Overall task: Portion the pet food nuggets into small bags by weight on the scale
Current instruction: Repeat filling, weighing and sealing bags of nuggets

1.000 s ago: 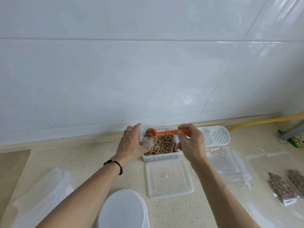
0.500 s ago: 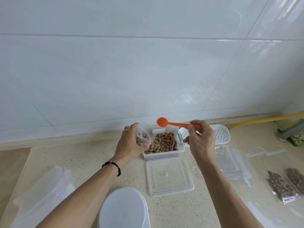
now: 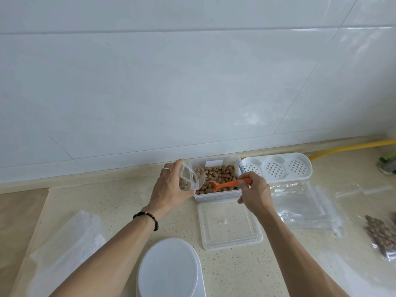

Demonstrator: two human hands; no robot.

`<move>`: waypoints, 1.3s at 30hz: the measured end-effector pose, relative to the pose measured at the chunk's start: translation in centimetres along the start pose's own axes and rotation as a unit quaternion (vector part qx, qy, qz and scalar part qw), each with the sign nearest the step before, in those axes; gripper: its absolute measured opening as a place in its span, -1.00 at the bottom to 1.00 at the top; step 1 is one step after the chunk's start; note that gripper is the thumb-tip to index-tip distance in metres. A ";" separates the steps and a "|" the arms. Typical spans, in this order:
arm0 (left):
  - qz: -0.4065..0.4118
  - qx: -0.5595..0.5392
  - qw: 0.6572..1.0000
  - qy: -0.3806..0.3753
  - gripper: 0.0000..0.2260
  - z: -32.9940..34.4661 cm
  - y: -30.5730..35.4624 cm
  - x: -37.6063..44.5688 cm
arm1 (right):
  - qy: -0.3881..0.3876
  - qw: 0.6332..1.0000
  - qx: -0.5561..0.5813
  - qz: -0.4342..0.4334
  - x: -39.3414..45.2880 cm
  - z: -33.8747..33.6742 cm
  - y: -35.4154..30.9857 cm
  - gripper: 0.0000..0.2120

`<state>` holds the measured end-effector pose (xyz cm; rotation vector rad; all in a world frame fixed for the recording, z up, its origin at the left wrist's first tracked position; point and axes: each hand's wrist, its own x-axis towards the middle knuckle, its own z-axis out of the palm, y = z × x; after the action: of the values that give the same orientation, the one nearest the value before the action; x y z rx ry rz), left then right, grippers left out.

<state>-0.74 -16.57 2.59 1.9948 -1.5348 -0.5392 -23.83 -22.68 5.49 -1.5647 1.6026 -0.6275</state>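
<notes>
A clear plastic tub (image 3: 216, 196) of brown pet food nuggets (image 3: 222, 175) stands by the wall. My left hand (image 3: 169, 187) holds a small clear zip bag (image 3: 189, 179) with its mouth open, just left of the tub; a few nuggets lie in the bag. My right hand (image 3: 255, 192) pinches the handle of an orange spoon (image 3: 227, 185), and the spoon's bowl is dipped into the nuggets. A white oval scale (image 3: 169, 269) sits at the near edge between my forearms.
The tub's clear lid (image 3: 229, 226) lies in front of it. Empty zip bags (image 3: 306, 206) lie to the right, filled bags (image 3: 381, 234) at the far right. A white perforated tray (image 3: 276, 168) and a yellow hose (image 3: 351, 147) run along the wall. Crumpled plastic (image 3: 64, 249) lies left.
The spoon tipped nuggets into the bag, lifted clear and swung right, then dropped into the tub's nuggets. My left hand kept the bag beside the tub.
</notes>
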 end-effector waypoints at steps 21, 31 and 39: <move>-0.007 0.095 0.995 -0.019 -0.24 -0.9 2.4 2.0 | 0.102 0.954 0.262 0.103 0.6 -3.2 -2.8 -0.90; -0.061 -0.056 0.996 -0.029 -0.17 -1.1 3.2 1.7 | -0.003 0.984 0.028 -0.177 -2.8 -1.8 -7.9 -0.87; -0.042 -0.081 0.996 0.001 -0.19 -2.7 4.3 -0.4 | 0.128 0.969 0.189 -0.095 -5.2 -4.1 -8.6 -0.89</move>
<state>-2.38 -16.49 7.44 1.9399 -1.3660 -0.6731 -22.52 -19.28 15.78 -1.3976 1.4156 -1.2064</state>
